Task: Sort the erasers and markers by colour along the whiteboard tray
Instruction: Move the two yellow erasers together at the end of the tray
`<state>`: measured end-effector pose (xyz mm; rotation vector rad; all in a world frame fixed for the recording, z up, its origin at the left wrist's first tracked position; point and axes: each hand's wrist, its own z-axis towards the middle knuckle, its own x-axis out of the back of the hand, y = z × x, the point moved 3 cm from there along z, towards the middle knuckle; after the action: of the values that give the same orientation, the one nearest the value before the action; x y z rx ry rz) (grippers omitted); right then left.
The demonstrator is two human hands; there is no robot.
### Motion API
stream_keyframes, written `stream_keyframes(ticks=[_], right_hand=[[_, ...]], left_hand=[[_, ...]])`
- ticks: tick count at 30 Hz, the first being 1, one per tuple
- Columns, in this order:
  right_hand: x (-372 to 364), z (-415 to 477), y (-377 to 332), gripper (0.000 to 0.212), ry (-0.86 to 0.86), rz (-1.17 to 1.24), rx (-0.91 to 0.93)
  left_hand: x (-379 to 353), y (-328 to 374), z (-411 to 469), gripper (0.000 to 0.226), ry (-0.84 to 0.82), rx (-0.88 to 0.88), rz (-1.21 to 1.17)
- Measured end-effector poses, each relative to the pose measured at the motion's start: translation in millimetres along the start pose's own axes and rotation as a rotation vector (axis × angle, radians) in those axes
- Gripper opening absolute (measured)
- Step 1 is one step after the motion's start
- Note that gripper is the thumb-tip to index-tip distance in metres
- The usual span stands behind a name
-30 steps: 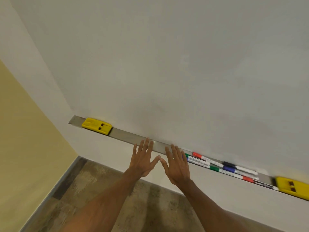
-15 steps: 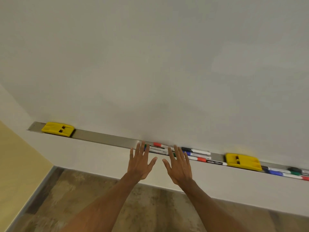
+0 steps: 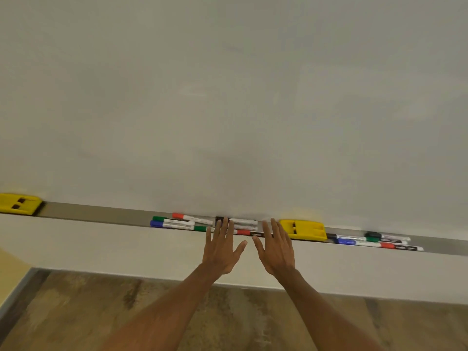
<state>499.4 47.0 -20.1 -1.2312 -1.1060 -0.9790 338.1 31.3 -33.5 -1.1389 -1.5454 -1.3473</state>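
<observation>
A grey metal whiteboard tray (image 3: 101, 214) runs across the view. One yellow eraser (image 3: 19, 203) lies at its far left, and a second yellow eraser (image 3: 304, 230) lies right of centre. Between them lies a cluster of markers: a red-capped marker (image 3: 192, 218), a green-capped marker (image 3: 172, 221), a blue-capped marker (image 3: 172, 225) and a black-capped marker (image 3: 238, 221). Another group of markers (image 3: 374, 240) lies right of the second eraser. My left hand (image 3: 221, 247) and my right hand (image 3: 276, 245) are both open with fingers spread. Their fingertips overlap the middle markers, and neither hand holds anything.
The blank whiteboard (image 3: 228, 97) fills the upper view. A pale wall strip (image 3: 101, 249) runs below the tray, above a brown mottled floor (image 3: 76, 312). A yellowish wall (image 3: 10, 269) stands at the left edge.
The view has shifted right along the tray. The left eraser now sits at the frame's edge, and the second eraser and right marker group have come into view. Both hands stay open.
</observation>
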Motion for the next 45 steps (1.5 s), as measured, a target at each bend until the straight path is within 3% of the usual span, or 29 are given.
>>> stream_keyframes(ticks=[6, 17, 33, 45], right_hand=[[13, 4, 68, 0.068, 0.002, 0.11, -0.134], [28, 12, 140, 0.073, 0.026, 0.238, -0.224], [24, 25, 152, 0.071, 0.031, 0.424, -0.268], [30, 16, 129, 0.077, 0.182, 0.484, -0.344]], left_hand=[[-17, 77, 13, 0.085, -0.067, -0.056, -0.023], [-29, 144, 34, 0.063, -0.083, -0.047, -0.202], [-38, 153, 42, 0.061, -0.152, -0.043, -0.247], [-23, 129, 28, 0.064, -0.076, -0.007, -0.459]])
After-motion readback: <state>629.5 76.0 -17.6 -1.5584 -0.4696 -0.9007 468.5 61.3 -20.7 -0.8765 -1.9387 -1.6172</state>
